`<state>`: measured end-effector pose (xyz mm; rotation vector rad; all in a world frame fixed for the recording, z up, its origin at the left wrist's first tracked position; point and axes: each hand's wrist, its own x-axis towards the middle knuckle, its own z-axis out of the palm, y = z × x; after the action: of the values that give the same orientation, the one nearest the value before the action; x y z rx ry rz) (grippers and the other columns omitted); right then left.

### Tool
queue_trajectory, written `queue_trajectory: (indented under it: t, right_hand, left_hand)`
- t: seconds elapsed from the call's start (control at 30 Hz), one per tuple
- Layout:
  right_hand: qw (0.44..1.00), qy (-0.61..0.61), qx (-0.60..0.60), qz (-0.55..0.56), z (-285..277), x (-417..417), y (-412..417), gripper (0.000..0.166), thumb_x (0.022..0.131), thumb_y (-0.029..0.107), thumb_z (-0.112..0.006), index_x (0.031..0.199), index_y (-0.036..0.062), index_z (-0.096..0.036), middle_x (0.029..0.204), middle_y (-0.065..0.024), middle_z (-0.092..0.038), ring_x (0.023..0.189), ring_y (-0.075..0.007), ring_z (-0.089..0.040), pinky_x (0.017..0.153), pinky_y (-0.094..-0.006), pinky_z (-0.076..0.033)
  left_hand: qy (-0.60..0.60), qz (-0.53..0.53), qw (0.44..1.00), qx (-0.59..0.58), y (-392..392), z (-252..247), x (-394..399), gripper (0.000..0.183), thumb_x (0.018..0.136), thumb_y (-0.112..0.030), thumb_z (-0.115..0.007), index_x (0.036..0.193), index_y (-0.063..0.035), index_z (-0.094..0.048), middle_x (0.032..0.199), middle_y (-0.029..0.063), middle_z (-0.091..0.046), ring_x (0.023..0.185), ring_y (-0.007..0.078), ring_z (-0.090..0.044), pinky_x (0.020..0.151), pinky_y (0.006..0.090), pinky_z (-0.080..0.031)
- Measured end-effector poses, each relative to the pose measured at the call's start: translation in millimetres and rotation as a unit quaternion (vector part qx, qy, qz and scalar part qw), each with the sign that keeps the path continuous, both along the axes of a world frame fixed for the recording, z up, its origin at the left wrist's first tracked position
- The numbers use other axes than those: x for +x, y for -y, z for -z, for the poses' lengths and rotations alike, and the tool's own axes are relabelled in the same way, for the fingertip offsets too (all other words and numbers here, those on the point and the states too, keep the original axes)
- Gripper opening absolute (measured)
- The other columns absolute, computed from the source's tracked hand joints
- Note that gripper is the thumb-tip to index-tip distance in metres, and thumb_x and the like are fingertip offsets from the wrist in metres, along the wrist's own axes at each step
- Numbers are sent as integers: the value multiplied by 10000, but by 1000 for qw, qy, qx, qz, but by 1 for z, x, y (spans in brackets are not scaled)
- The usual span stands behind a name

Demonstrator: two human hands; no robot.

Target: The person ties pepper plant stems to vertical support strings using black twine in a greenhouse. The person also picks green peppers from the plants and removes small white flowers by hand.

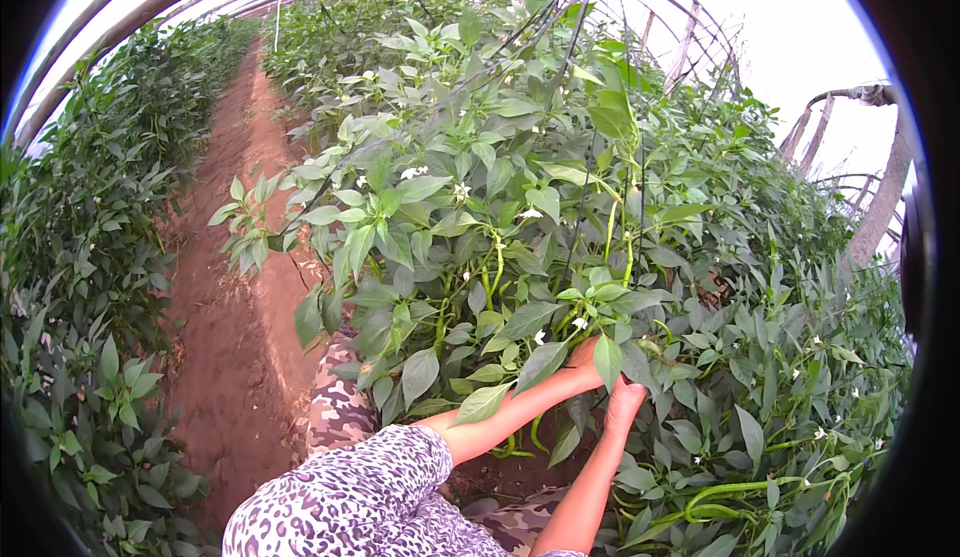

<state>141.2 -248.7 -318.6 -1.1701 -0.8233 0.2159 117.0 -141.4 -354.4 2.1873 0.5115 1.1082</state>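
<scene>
Both my hands reach into the leafy pepper plant in front of me. The left hand is partly covered by leaves, and its fingers are hidden. Close beside it on the right, my right hand has its wrist raised and its fingertips lost under a leaf. What either hand touches or holds cannot be seen. Small white flowers and slender green peppers hang on the stems above the hands. More long green peppers hang low near my left forearm.
A bare soil path runs up the left side, with another row of plants beyond it. Dark strings run down into the foliage. Long curved peppers lie at the lower right. A post and curved greenhouse poles frame the rows.
</scene>
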Motion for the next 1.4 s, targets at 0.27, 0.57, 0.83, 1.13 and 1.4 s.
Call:
queue_trajectory:
  t: [0.27,0.57,0.83,1.13,1.4]
  right_hand:
    - [897,381,-213,66,-6,-9,10,283,727,-31,-511,1003,-17,-573,946,-239,-579,893,-451,-527,775,-417,-446]
    - [862,345,-365,72,18,-9,37,314,870,240,-404,936,-4,-590,1022,-241,-570,960,-367,-531,803,-441,-405]
    - [865,352,-324,151,-24,-50,98,174,734,25,-578,904,-7,-559,952,-154,-577,775,-313,-590,702,-376,-474]
    - [871,313,-333,183,6,-81,147,350,840,160,-584,1160,99,-455,1140,-188,-519,990,-376,-526,758,-417,-460]
    - [876,262,-366,174,13,-88,147,259,853,176,-551,1085,78,-490,1090,-177,-537,909,-388,-550,709,-424,-460]
  left_hand:
    - [35,19,991,-129,-3,-5,-16,268,738,-258,-556,730,9,-542,661,200,-564,633,361,-553,584,411,-430]
    - [-370,322,858,153,106,-174,-175,349,803,-197,-587,1064,27,-519,791,187,-562,761,349,-589,655,402,-484]
    - [173,-236,901,321,-58,-455,-186,233,822,-226,-573,935,-30,-629,866,111,-656,776,209,-624,718,322,-481]
    - [59,-397,901,166,-169,-548,-134,738,706,-637,-562,1055,12,-608,1075,194,-603,1038,313,-564,886,376,-429]
    - [-18,-267,957,108,-217,-586,-147,259,861,-245,-514,924,-29,-642,801,132,-655,735,220,-658,609,339,-522]
